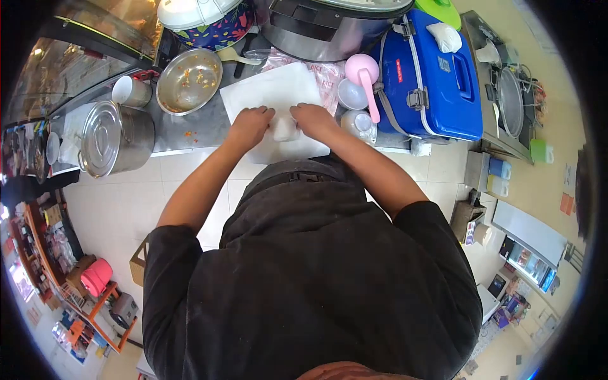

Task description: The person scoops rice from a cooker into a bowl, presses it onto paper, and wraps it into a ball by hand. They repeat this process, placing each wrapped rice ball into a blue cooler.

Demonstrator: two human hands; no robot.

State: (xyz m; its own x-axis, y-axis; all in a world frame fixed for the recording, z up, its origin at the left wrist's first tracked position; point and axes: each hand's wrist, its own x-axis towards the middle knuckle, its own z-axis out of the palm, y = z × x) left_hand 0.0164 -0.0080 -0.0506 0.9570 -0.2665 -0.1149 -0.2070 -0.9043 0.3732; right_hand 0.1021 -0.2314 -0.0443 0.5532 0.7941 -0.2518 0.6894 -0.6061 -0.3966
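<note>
A large white sheet of paper (pixel 278 85) lies across the front edge of the counter. A small pale bundle (pixel 284 130), apparently covered by white paper, rests on its middle. My left hand (pixel 253 123) is closed at the bundle's left side, fingers curled. My right hand (pixel 311 120) is closed at the right side in the same way. Both hands grip the white paper beside the bundle; the fingertips are partly hidden. What lies inside the bundle is not visible.
Left on the counter are a steel bowl (pixel 189 82) with food scraps, a white cup (pixel 130 92) and a lidded steel pot (pixel 116 139). A large cooker (pixel 329 31) stands behind. To the right are a pink ladle (pixel 364 73), a small bowl (pixel 352 95) and a blue cooler box (pixel 437 76).
</note>
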